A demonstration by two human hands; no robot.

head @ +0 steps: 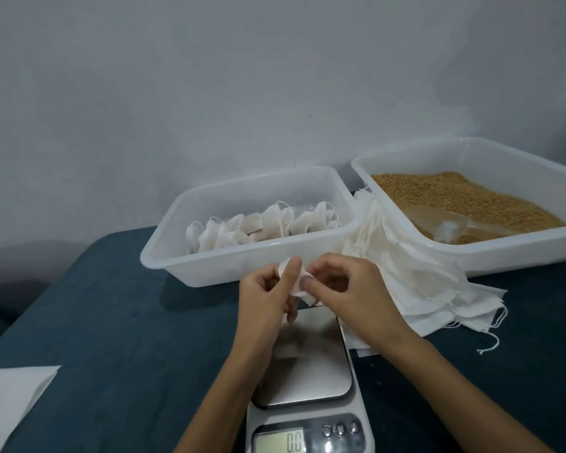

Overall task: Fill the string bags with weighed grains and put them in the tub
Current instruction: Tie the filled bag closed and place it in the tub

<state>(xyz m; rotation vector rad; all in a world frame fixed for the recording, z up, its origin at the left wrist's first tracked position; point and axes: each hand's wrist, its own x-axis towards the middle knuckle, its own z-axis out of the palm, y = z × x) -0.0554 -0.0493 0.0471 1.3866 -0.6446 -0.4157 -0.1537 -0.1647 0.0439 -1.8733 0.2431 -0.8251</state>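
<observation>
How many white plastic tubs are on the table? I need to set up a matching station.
2. One tub sits left of centre, holding filled bags; the other tub is at the right, holding grains. Others may lie out of view.

Small hand-packing station, probably in a home room: plain painted wall (209, 76) behind a table with a dark blue covering (111, 322). Set out with a digital kitchen scale (307, 387), plastic tubs (209, 259) and a stack of empty bags (422, 289).
</observation>
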